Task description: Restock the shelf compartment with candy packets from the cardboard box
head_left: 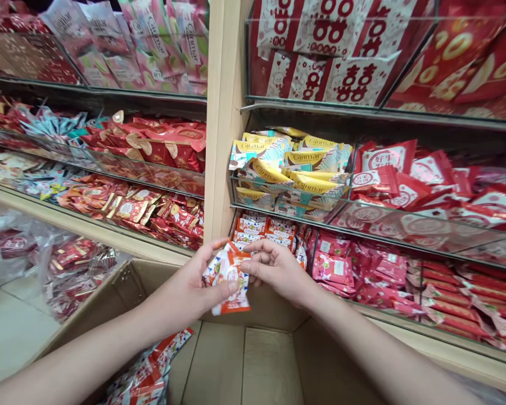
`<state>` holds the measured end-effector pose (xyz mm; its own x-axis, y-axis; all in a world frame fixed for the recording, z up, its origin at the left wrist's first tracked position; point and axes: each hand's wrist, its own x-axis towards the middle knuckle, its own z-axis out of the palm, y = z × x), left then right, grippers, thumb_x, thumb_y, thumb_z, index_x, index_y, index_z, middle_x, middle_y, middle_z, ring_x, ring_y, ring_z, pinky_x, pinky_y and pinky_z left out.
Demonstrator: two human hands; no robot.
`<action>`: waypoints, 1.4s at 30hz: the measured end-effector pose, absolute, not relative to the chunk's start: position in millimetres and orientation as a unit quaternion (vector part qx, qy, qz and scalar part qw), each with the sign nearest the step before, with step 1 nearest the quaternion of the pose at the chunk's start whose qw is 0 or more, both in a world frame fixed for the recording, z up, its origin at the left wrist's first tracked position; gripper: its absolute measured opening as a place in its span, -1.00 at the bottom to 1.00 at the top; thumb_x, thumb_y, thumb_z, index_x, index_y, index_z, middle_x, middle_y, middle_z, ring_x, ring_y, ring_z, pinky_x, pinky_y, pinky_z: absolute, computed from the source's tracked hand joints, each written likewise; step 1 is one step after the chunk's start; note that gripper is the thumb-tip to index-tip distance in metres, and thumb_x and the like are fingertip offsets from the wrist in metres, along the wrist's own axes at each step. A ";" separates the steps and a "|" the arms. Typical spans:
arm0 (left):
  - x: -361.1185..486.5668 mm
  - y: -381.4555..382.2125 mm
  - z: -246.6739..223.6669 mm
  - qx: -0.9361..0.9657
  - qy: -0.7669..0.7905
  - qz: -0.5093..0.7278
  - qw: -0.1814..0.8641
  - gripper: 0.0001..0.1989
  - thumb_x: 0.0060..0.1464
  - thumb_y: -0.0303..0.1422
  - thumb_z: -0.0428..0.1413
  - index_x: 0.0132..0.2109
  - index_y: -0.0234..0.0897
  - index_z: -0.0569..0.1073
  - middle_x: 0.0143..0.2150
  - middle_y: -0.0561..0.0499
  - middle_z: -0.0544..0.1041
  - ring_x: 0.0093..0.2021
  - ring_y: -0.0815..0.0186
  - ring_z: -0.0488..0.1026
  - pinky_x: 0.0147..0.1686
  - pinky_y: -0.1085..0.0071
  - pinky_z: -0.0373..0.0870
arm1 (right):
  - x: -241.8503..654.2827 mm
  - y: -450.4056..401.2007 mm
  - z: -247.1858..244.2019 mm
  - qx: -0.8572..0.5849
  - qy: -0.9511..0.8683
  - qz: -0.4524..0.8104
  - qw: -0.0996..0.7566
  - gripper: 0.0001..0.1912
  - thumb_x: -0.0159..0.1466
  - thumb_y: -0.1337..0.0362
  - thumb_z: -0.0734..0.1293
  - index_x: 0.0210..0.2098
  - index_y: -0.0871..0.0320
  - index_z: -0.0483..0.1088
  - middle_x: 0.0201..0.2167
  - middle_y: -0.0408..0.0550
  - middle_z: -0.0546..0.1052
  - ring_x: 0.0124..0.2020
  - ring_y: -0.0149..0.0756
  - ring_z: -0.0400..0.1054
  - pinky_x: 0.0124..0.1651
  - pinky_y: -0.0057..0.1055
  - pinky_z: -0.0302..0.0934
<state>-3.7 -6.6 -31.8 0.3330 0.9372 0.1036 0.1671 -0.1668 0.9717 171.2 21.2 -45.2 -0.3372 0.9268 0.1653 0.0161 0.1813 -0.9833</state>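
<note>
We hold a crinkled, glossy packet point(231, 278), white with orange-red ends and blue marks, above an open cardboard box point(219, 349): our left hand point(204, 284) grips it, our right hand point(274, 267) pinches its edge. Similar packets point(152, 371) lie heaped in the box's near left part. Low shelf compartments hold matching packets point(253, 225) and pink packets point(333, 267), with yellow packets point(314, 160) above.
</note>
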 end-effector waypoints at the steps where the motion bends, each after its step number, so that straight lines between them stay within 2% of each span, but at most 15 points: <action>1: -2.9 -8.9 -32.6 0.649 0.421 0.382 0.505 -0.36 -0.16 -0.24 0.19 0.09 -0.19 0.17 -0.15 -0.02 0.49 -0.16 0.15 0.43 -0.20 0.24 0.37 | 170.8 18.2 -43.2 -0.377 -0.614 0.533 0.443 -0.60 -0.01 0.15 0.41 -0.25 0.18 0.25 -0.69 -0.31 0.35 -0.66 -0.48 0.23 -0.56 -0.51 0.13; 3: -0.4 -13.6 -34.1 0.630 0.427 0.378 0.527 -0.40 -0.17 -0.24 0.20 0.05 -0.19 0.21 -0.17 0.00 0.51 -0.15 0.15 0.42 -0.19 0.25 0.36 | 170.3 10.5 -39.6 -0.376 -0.594 0.558 0.441 -0.60 -0.05 0.18 0.43 -0.29 0.17 0.25 -0.62 -0.27 0.38 -0.61 -0.48 0.25 -0.53 -0.51 0.16; 7: 6.2 -20.6 -38.0 0.594 0.424 0.403 0.553 -0.46 -0.18 -0.22 0.20 -0.02 -0.20 0.25 -0.18 0.00 0.49 -0.15 0.16 0.41 -0.20 0.29 0.35 | 175.6 -6.1 -39.5 -0.375 -0.603 0.577 0.404 -0.54 -0.15 0.33 0.48 -0.28 0.17 0.27 -0.38 -0.16 0.43 -0.40 -0.46 0.33 -0.32 -0.49 0.22; 11: 9.7 -24.8 -45.5 0.575 0.392 0.359 0.622 -0.53 -0.12 -0.21 0.17 -0.06 -0.21 0.23 -0.29 0.04 0.44 -0.35 0.30 0.41 -0.38 0.38 0.35 | 196.4 -6.3 -38.5 -0.399 -0.623 0.546 0.393 -0.62 -0.08 0.32 0.44 -0.27 0.18 0.30 -0.38 -0.12 0.43 -0.40 -0.43 0.33 -0.32 -0.45 0.23; 13: 10.0 -26.3 -49.1 0.579 0.392 0.329 0.635 -0.57 -0.08 -0.22 0.15 -0.07 -0.21 0.22 -0.35 0.09 0.38 -0.44 0.38 0.36 -0.46 0.43 0.31 | 208.5 5.4 -34.1 -0.422 -0.650 0.468 0.425 -0.71 0.00 0.27 0.39 -0.28 0.20 0.31 -0.36 -0.07 0.45 -0.40 -0.40 0.33 -0.30 -0.42 0.24; 16: 10.4 -27.3 -51.7 0.601 0.407 0.292 0.622 -0.60 -0.07 -0.25 0.12 -0.08 -0.25 0.22 -0.38 0.11 0.33 -0.45 0.40 0.34 -0.49 0.45 0.28 | 216.5 34.7 -28.6 -0.463 -0.712 0.266 0.457 -0.80 0.10 0.30 0.29 -0.25 0.20 0.33 -0.30 -0.01 0.47 -0.33 -0.33 0.35 -0.22 -0.36 0.24; 19: 11.3 -27.2 -51.7 0.623 0.414 0.267 0.607 -0.65 -0.05 -0.26 0.10 -0.12 -0.26 0.24 -0.38 0.11 0.33 -0.43 0.38 0.35 -0.48 0.45 0.27 | 207.7 66.6 -29.0 -0.484 -0.777 0.050 0.399 -0.80 0.13 0.40 0.24 -0.22 0.21 0.36 -0.22 0.02 0.48 -0.18 -0.26 0.33 -0.08 -0.33 0.17; 21: 11.6 -27.2 -51.2 0.634 0.417 0.260 0.597 -0.68 -0.05 -0.26 0.09 -0.14 -0.26 0.24 -0.37 0.11 0.33 -0.42 0.37 0.35 -0.48 0.45 0.27 | 197.4 83.5 -31.3 -0.481 -0.801 -0.016 0.356 -0.77 0.14 0.42 0.24 -0.19 0.23 0.36 -0.19 0.03 0.48 -0.15 -0.25 0.33 -0.06 -0.35 0.15; 25: 9.7 -28.0 -50.4 0.645 0.420 0.253 0.586 -0.73 -0.04 -0.28 0.07 -0.17 -0.24 0.26 -0.38 0.11 0.34 -0.41 0.35 0.35 -0.48 0.46 0.27 | 182.9 101.7 -36.1 -0.493 -0.820 -0.027 0.291 -0.73 0.13 0.41 0.28 -0.14 0.25 0.34 -0.21 0.05 0.50 -0.18 -0.23 0.36 -0.14 -0.40 0.18; 29: 7.3 -27.6 -52.1 0.668 0.415 0.233 0.572 -0.77 0.00 -0.30 0.03 -0.16 -0.23 0.27 -0.46 0.13 0.33 -0.42 0.34 0.34 -0.46 0.44 0.26 | 181.4 106.1 -43.3 -0.487 -0.837 -0.051 0.246 -0.87 0.14 0.37 0.29 -0.29 0.24 0.41 -0.31 0.04 0.51 -0.27 -0.24 0.37 -0.20 -0.41 0.18; 33: 7.9 -24.5 -54.4 0.685 0.408 0.222 0.561 -0.79 0.01 -0.33 0.01 -0.16 -0.23 0.29 -0.47 0.14 0.33 -0.42 0.35 0.33 -0.45 0.45 0.25 | 184.4 107.3 -51.2 -0.485 -0.839 -0.060 0.240 -0.91 0.15 0.40 0.27 -0.39 0.26 0.43 -0.35 0.08 0.50 -0.28 -0.25 0.35 -0.19 -0.41 0.16; 38: 8.2 -21.6 -51.9 0.729 0.409 0.226 0.500 -0.88 0.00 -0.39 -0.01 -0.25 -0.25 0.32 -0.46 0.14 0.33 -0.43 0.37 0.30 -0.42 0.47 0.23 | 189.2 105.3 -55.7 -0.494 -0.828 -0.061 0.258 -0.86 0.18 0.37 0.24 -0.32 0.25 0.42 -0.34 0.04 0.49 -0.28 -0.28 0.34 -0.17 -0.43 0.15; 42: 6.4 -19.6 -49.6 0.755 0.403 0.230 0.463 -0.91 0.01 -0.38 0.00 -0.28 -0.25 0.33 -0.45 0.14 0.34 -0.42 0.37 0.29 -0.40 0.47 0.22 | 191.2 102.2 -57.2 -0.482 -0.831 -0.059 0.272 -0.81 0.10 0.39 0.31 -0.26 0.27 0.40 -0.28 0.07 0.45 -0.23 -0.26 0.31 -0.14 -0.40 0.15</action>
